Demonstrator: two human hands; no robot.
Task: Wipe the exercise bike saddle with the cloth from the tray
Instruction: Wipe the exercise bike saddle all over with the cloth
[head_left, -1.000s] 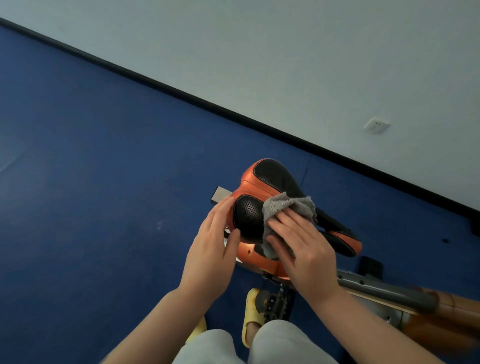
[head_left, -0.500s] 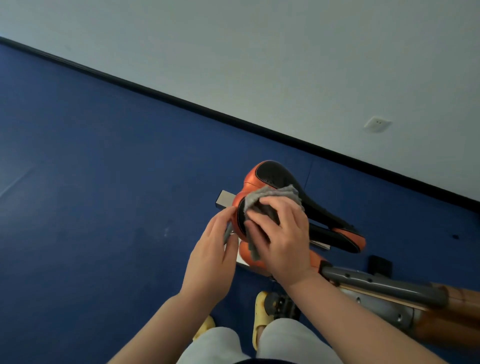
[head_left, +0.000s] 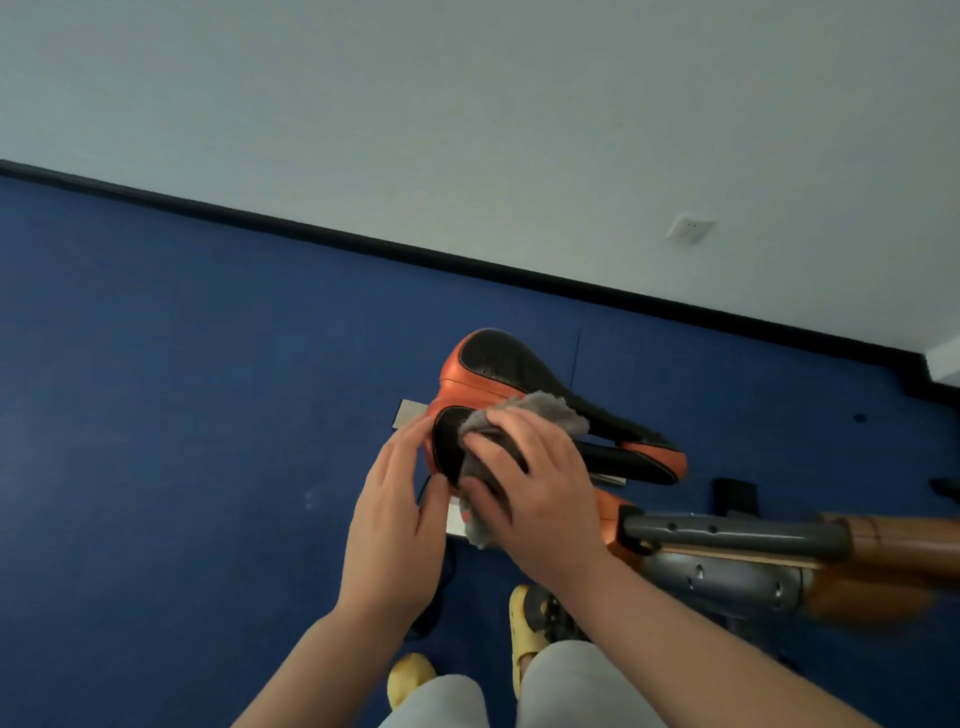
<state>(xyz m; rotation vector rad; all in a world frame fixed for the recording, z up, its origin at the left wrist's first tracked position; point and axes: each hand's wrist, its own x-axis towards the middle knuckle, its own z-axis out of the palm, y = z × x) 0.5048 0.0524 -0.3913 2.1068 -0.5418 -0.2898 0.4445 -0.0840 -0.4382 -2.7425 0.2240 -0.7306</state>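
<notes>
The orange and black bike saddle (head_left: 498, 366) sits in the middle of the view, its nose pointing right. My right hand (head_left: 530, 486) presses a grey fluffy cloth (head_left: 550, 410) against the near rear part of the saddle; part of the cloth hangs below the hand. My left hand (head_left: 397, 514) rests flat against the saddle's left rear edge, fingers together and extended, holding nothing. No tray is in view.
The bike's grey and orange frame (head_left: 737, 535) runs off to the right. Blue floor (head_left: 182, 415) surrounds it, with a black skirting and a white wall with a socket (head_left: 688, 228) behind. My feet in yellow slippers (head_left: 524, 623) stand below the saddle beside a pedal.
My right hand with the cloth slid from the saddle's middle to its rear left part and then slightly back down. The left hand stayed at the saddle's rear edge.
</notes>
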